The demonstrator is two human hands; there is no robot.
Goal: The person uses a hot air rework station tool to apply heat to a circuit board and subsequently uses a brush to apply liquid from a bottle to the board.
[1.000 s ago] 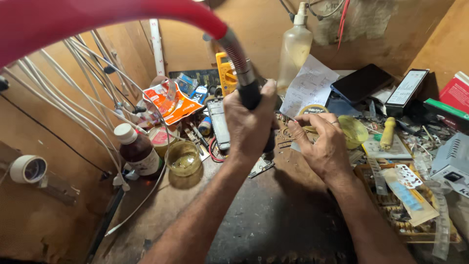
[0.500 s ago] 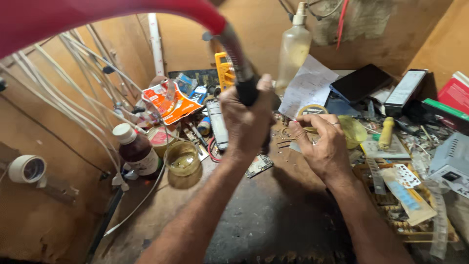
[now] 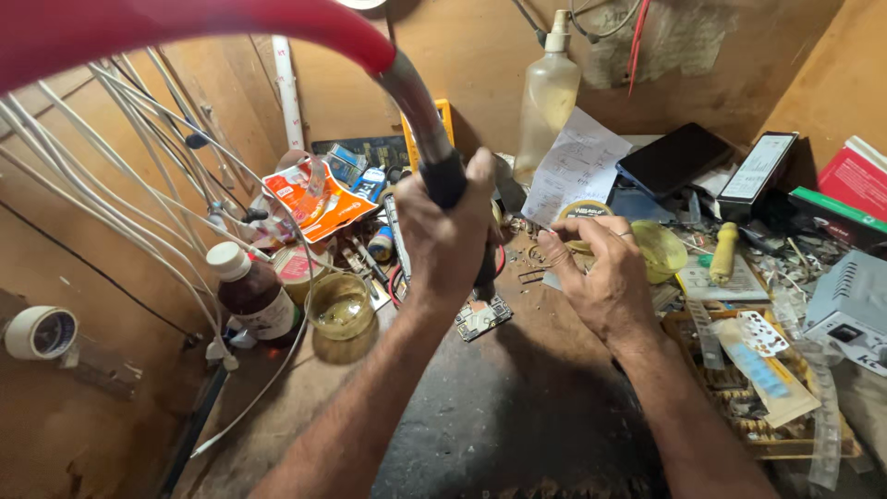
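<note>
Cluttered wooden workbench (image 3: 517, 416), circuit board (image 3: 482, 318)
</note>
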